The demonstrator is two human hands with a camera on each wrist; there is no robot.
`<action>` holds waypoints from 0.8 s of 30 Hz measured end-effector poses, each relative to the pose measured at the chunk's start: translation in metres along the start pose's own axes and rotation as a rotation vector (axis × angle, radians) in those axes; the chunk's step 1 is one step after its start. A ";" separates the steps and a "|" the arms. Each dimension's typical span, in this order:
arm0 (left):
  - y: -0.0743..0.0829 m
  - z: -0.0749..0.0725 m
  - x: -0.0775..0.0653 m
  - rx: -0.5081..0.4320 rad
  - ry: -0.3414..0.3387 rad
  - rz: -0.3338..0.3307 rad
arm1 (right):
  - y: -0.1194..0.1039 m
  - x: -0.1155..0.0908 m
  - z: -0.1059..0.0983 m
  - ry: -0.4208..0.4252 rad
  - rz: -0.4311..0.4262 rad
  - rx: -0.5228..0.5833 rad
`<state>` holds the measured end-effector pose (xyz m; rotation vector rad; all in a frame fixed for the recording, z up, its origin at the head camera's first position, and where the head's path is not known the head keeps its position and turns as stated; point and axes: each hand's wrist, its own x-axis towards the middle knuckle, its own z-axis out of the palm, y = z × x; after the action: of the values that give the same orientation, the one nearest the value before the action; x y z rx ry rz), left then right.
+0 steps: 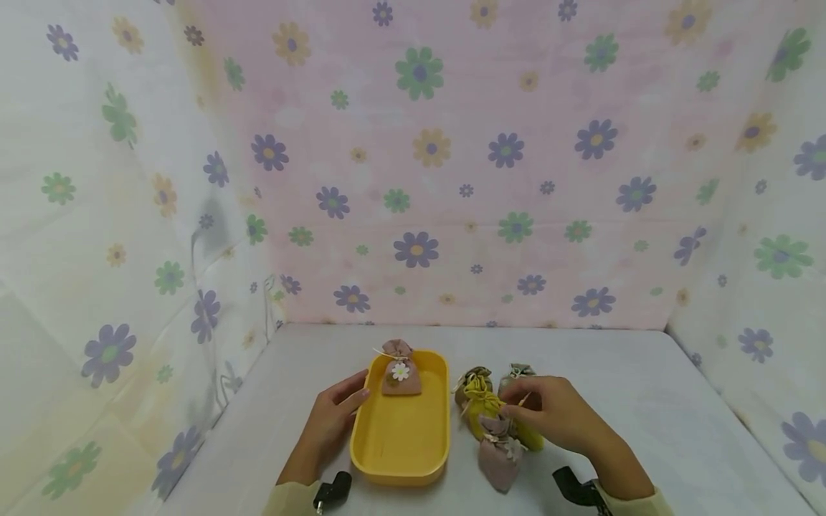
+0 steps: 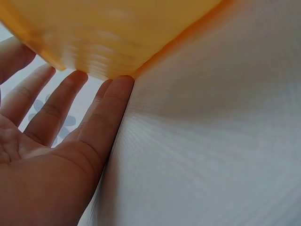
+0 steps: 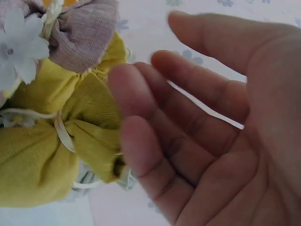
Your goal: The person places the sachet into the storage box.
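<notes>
In the head view my left hand is at the left side of a yellow plastic tray. Its extended fingertips touch the tray's outer wall in the left wrist view. A mauve drawstring pouch with a white flower leans inside the tray's far end. My right hand hovers at a cluster of pouches, its fingers loosely bent and holding nothing in the right wrist view. Closest to it are a yellow pouch and a mauve pouch with a pale flower; its fingers partly hide the cluster in the head view.
Behind the yellow pouches stand an olive-brown pouch and a grey-green pouch. Everything rests on a white-covered table. Flower-print cloth encloses the back and both sides.
</notes>
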<state>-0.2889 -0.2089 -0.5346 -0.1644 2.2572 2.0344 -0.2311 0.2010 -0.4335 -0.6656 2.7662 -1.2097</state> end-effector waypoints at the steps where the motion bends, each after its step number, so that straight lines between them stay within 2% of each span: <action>1: 0.000 0.000 0.000 -0.004 0.003 -0.005 | 0.000 0.000 -0.001 -0.016 0.001 0.000; 12: 0.001 0.000 0.001 -0.021 0.001 -0.015 | 0.012 0.004 0.006 -0.082 -0.003 0.035; 19: 0.002 -0.001 0.002 -0.020 0.000 -0.013 | 0.012 0.008 0.012 -0.133 0.040 0.078; 24: 0.001 0.001 0.000 -0.007 0.007 -0.009 | 0.011 0.008 0.016 -0.138 0.024 0.030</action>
<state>-0.2889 -0.2078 -0.5337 -0.1827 2.2496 2.0412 -0.2393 0.1930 -0.4517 -0.6837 2.6308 -1.1521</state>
